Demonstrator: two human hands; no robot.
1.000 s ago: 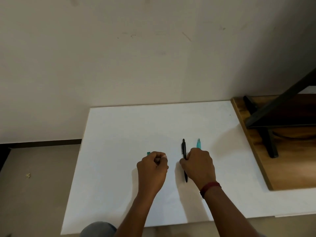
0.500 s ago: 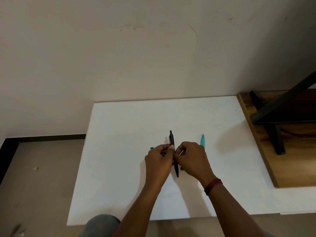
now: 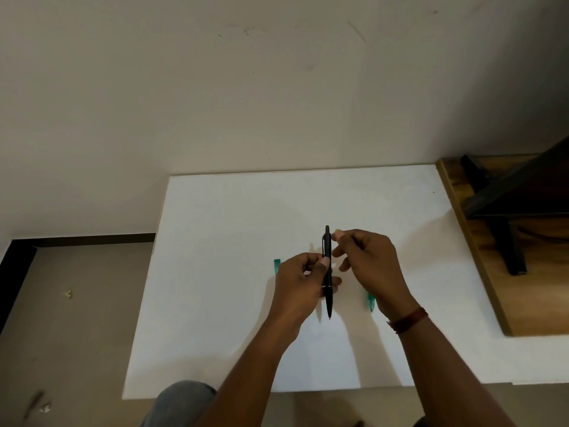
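Observation:
My left hand [image 3: 297, 288] grips a black click pen [image 3: 327, 257] around its middle and holds it above the white board [image 3: 215, 272], tip pointing toward me. My right hand [image 3: 369, 260] hovers beside the pen's upper end with loosely curled fingers; its fingertips are close to the clip, and I cannot tell whether they touch. A teal pen part [image 3: 277, 265] lies on the board, half hidden behind my left hand. Another teal piece [image 3: 371, 302] pokes out from under my right wrist.
The white board lies on the floor against a plain wall. A wooden board [image 3: 523, 303] borders it on the right and carries a black metal stand [image 3: 508, 241]. Small scraps [image 3: 68, 293] lie on the floor to the left. My knee [image 3: 184, 396] shows at the bottom.
The black pen was lifted off the board and passed into my left hand. My right hand, which pinched it half a second ago, has slid up toward the pen's top end.

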